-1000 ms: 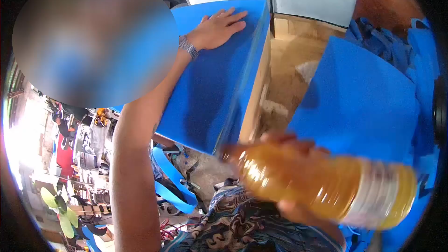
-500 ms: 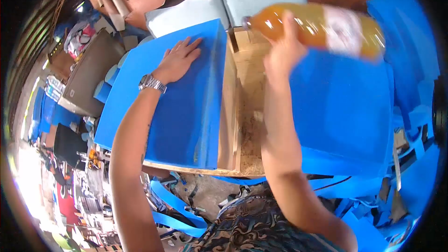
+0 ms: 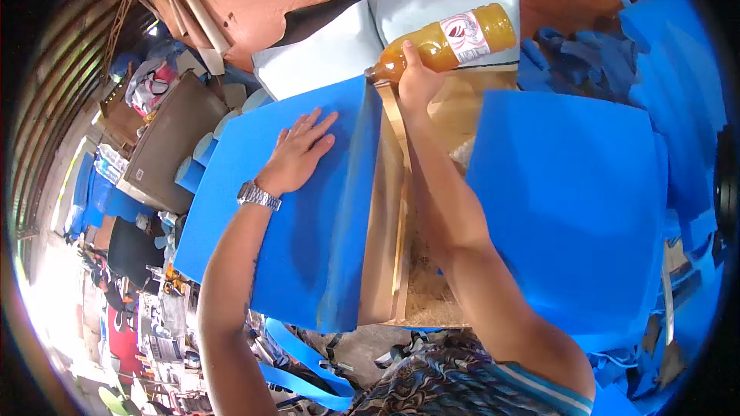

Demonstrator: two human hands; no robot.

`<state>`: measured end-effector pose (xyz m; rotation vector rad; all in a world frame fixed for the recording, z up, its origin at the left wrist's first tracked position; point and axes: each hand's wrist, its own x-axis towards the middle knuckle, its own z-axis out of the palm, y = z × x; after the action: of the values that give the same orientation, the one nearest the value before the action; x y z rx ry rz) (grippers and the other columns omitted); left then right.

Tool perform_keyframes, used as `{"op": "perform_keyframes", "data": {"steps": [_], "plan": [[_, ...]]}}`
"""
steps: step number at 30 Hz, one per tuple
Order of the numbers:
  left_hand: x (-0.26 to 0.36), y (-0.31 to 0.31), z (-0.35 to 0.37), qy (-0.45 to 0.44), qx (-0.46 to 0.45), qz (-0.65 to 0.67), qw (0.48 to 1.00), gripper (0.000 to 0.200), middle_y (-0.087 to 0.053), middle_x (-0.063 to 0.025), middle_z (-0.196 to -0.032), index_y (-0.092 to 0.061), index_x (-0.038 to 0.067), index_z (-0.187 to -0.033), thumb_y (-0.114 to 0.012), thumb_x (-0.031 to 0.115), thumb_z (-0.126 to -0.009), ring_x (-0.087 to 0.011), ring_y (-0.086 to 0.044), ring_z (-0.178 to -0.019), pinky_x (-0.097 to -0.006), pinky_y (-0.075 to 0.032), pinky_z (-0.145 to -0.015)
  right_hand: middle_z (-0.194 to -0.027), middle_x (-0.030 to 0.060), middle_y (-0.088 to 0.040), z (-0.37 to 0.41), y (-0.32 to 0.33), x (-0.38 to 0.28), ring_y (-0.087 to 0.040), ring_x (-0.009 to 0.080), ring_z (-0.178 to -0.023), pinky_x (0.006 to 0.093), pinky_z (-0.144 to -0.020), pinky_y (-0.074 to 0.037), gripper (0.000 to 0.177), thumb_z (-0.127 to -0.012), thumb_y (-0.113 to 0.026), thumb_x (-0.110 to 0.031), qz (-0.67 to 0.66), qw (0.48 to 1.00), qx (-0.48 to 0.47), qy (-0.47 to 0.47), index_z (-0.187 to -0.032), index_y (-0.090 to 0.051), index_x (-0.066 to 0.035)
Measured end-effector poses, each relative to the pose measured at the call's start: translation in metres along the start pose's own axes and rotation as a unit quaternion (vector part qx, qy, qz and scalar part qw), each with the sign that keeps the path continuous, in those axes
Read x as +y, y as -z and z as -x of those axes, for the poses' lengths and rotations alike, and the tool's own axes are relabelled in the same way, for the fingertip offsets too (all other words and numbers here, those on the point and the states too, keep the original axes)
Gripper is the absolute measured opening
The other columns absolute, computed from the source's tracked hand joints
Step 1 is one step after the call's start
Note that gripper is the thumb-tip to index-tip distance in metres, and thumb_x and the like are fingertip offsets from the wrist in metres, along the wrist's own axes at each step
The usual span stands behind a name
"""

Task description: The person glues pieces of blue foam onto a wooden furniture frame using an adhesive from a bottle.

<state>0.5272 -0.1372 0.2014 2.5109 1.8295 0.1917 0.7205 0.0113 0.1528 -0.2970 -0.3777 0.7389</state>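
My left hand [image 3: 297, 156] lies flat with fingers spread on a blue sheet [image 3: 308, 239] that covers a raised wooden block [image 3: 379, 262]. A bottle of orange-yellow liquid [image 3: 432, 48] with a white and red label is gripped by my right hand [image 3: 420, 85]. The bottle is tilted, its dark cap low at the left by the sheet's top right corner. To the right, a second blue sheet [image 3: 566, 200] lies flat.
Two grey-white pieces with dark openings [image 3: 324, 50] stand at the back. Blue scraps [image 3: 586, 58] lie behind the right sheet. A grey-brown cabinet [image 3: 169, 142] and blue rolls [image 3: 189, 175] are at the left. A blue strip [image 3: 308, 350] hangs near my body.
My right hand has brought the bottle left, to the corner of the left sheet. The bottle slants more now. My left hand still lies on the sheet, and the view has shifted slightly.
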Motion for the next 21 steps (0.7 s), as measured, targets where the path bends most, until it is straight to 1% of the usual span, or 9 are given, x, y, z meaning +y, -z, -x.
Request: {"op": "perform_keyframes", "data": {"steps": [5, 8, 9, 10, 13, 16, 17, 20, 21], "plan": [[0.000, 0.004, -0.003, -0.007, 0.014, 0.026, 1.000, 0.052, -0.024, -0.0134, -0.152, -0.036, 0.027, -0.143, -0.036, 0.049, -0.097, -0.0320, -0.019, -0.141, -0.0532, -0.011, -0.113, -0.113, 0.0135, -0.058, -0.016, -0.011, 0.026, -0.059, 0.0224, -0.099, 0.0335, -0.087, -0.047, 0.056, -0.080, -0.072, -0.016, 0.129, 0.989, 0.028, 0.072, -0.124, -0.043, 0.003], [-0.004, 0.002, -0.007, -0.034, 0.036, 0.024, 0.998, 0.053, -0.027, -0.0140, -0.151, -0.038, 0.021, -0.142, -0.038, 0.048, -0.096, -0.0312, -0.025, -0.139, -0.0465, -0.018, -0.113, -0.094, 0.0164, -0.064, -0.013, -0.009, -0.012, -0.064, 0.0262, -0.082, 0.0329, -0.065, -0.055, 0.050, -0.079, -0.073, -0.011, 0.305, 0.948, 0.083, -0.028, -0.121, -0.051, 0.003], [-0.013, -0.001, -0.009, -0.051, 0.046, 0.036, 0.997, 0.056, -0.028, -0.0147, -0.150, -0.039, 0.020, -0.142, -0.039, 0.051, -0.095, -0.0323, -0.027, -0.138, -0.0472, -0.019, -0.112, -0.098, 0.0153, -0.064, -0.023, 0.008, 0.000, -0.065, 0.0261, -0.081, 0.0338, -0.056, -0.056, 0.040, -0.083, -0.070, -0.020, 0.176, 0.983, -0.035, 0.026, -0.112, -0.058, 0.005], [-0.021, -0.001, -0.008, -0.056, 0.058, 0.065, 0.995, 0.057, -0.030, -0.0155, -0.149, -0.040, 0.019, -0.141, -0.040, 0.052, -0.094, -0.0329, -0.030, -0.136, -0.0449, -0.023, -0.111, -0.102, 0.0138, -0.065, 0.011, -0.017, -0.049, -0.066, 0.0229, -0.081, 0.0353, -0.055, -0.057, 0.043, -0.084, -0.068, -0.030, 0.075, 0.995, 0.036, -0.063, -0.109, -0.059, 0.004], [-0.053, 0.022, 0.013, -0.071, 0.099, 0.147, 0.982, 0.049, -0.043, -0.0141, -0.142, -0.048, 0.011, -0.135, -0.048, 0.041, -0.095, -0.0281, -0.041, -0.129, -0.0375, -0.033, -0.107, -0.102, 0.0088, -0.063, 0.066, -0.008, -0.120, -0.065, 0.0212, -0.083, 0.0383, -0.064, -0.057, 0.037, -0.085, -0.066, -0.026, 0.033, 0.997, -0.018, -0.067, -0.112, -0.057, -0.002], [-0.111, 0.104, 0.090, -0.116, 0.145, -0.005, 0.983, 0.042, -0.049, -0.0122, -0.136, -0.050, 0.007, -0.132, -0.043, 0.028, -0.097, -0.0211, -0.047, -0.124, -0.0352, -0.036, -0.104, -0.114, 0.0082, -0.059, 0.113, 0.037, -0.176, -0.058, 0.0249, -0.104, 0.0479, -0.086, -0.048, 0.040, -0.089, -0.056, -0.034, -0.048, 0.995, -0.079, -0.039, -0.120, -0.052, -0.009], [-0.188, 0.107, 0.114, -0.098, 0.189, 0.299, 0.930, 0.045, -0.052, -0.0076, -0.135, -0.043, 0.008, -0.138, -0.038, 0.027, -0.097, -0.0215, -0.051, -0.121, -0.0328, -0.041, -0.100, -0.121, 0.0087, -0.056, 0.139, 0.049, -0.196, -0.053, 0.0279, -0.113, 0.0533, -0.093, -0.043, 0.043, -0.090, -0.052, -0.039, -0.047, 0.996, -0.078, -0.018, -0.124, -0.049, -0.013], [-0.345, 0.046, 0.217, 0.021, 0.395, 0.469, 0.790, 0.055, -0.048, -0.0125, -0.136, -0.030, 0.006, -0.144, -0.029, 0.040, -0.101, -0.0193, -0.049, -0.122, -0.0319, -0.040, -0.102, -0.123, 0.0093, -0.055, 0.213, 0.082, -0.241, -0.053, 0.0276, -0.114, 0.0476, -0.097, -0.042, 0.049, -0.090, -0.053, -0.038, -0.036, 0.995, -0.089, 0.003, -0.130, -0.046, -0.010], [-0.343, 0.013, 0.241, -0.012, 0.290, 0.597, 0.748, 0.059, -0.046, -0.0119, -0.137, -0.028, 0.007, -0.145, -0.029, 0.045, -0.100, -0.0216, -0.048, -0.122, -0.0362, -0.038, -0.104, -0.123, 0.0093, -0.055, 0.233, 0.089, -0.247, -0.053, 0.0274, -0.115, 0.0462, -0.098, -0.042, 0.050, -0.090, -0.053, -0.038, -0.011, 0.995, -0.093, 0.014, -0.131, -0.045, -0.009]]}}
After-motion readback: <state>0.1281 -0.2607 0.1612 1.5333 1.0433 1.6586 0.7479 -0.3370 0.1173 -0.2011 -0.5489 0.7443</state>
